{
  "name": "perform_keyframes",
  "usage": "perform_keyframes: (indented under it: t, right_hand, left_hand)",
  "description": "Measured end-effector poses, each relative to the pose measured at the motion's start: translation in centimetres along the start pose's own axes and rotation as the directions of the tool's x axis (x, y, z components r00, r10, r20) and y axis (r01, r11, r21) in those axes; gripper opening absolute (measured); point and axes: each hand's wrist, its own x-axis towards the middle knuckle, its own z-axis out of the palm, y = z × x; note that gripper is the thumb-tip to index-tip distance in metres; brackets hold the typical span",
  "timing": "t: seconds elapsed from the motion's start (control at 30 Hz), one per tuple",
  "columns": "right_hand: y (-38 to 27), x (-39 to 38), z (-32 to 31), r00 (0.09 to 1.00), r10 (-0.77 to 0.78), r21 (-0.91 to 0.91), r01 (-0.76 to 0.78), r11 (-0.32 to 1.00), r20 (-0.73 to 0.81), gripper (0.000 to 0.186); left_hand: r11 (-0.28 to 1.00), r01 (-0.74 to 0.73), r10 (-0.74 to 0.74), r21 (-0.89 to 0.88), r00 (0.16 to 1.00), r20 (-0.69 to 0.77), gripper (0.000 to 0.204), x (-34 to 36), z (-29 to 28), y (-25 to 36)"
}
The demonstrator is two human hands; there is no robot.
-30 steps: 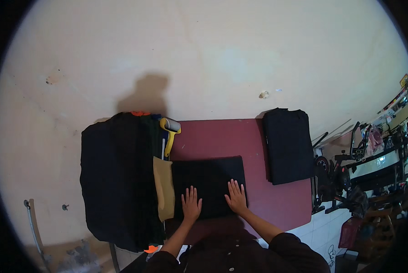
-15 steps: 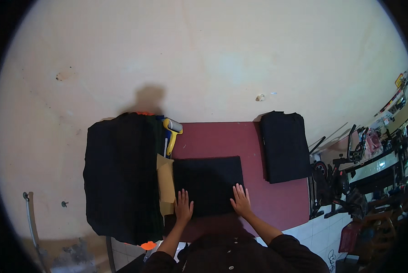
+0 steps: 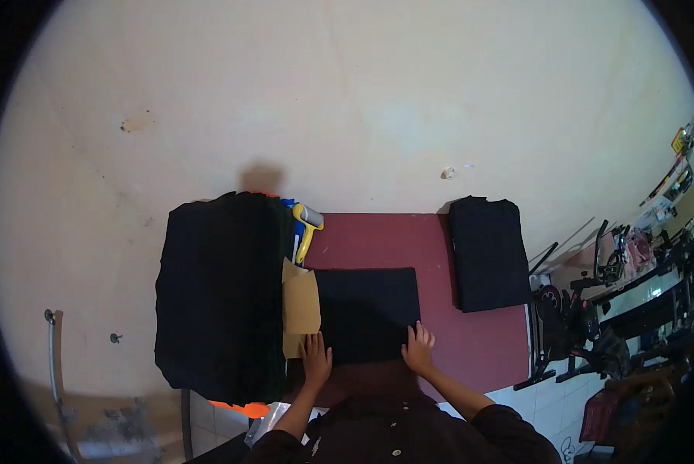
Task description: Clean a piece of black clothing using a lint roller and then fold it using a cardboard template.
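Observation:
A folded black cloth (image 3: 368,309) lies flat on the dark red tabletop (image 3: 478,348) in front of me. My left hand (image 3: 316,363) rests at its near left corner, palm down, with the fingers stretched out and touching the lower end of a brown cardboard piece (image 3: 301,301). At the cloth's right edge, near the front corner, is my right hand (image 3: 418,352), its fingers slightly bent and apart. Neither hand holds anything that I can see. The cardboard covers part of the cloth's left side.
A tall pile of black cloth (image 3: 215,301) stands at the left. Beside it, at the back, lies a yellow-handled lint roller (image 3: 307,232). A smaller folded black stack (image 3: 488,255) sits at the right. Behind the table rises a pale wall (image 3: 362,100); exercise equipment (image 3: 579,309) is off to the right.
My right hand has shifted from the cloth's top to its right edge, with the fingers more bent. My left fingers now touch the cardboard, which leans further over the cloth. The whole view has shifted slightly.

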Motion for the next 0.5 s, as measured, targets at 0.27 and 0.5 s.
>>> perform_keyframes:
  t: [0.27,0.5]
  right_hand:
    - [-21.9,4.3,-4.4,0.958,-0.283,0.884,0.089,0.459,0.051,0.063]
    - [-28.1,9.1,-2.4,0.987,-0.125,0.901,0.141,0.41,-0.097,0.038]
  left_hand:
    - [0.978,-0.016,0.042,-0.209,0.992,0.121,0.061,-2.0,1.1,3.1]
    - [0.984,-0.139,0.146,-0.116,0.988,0.058,0.065,3.7,2.4,4.3]
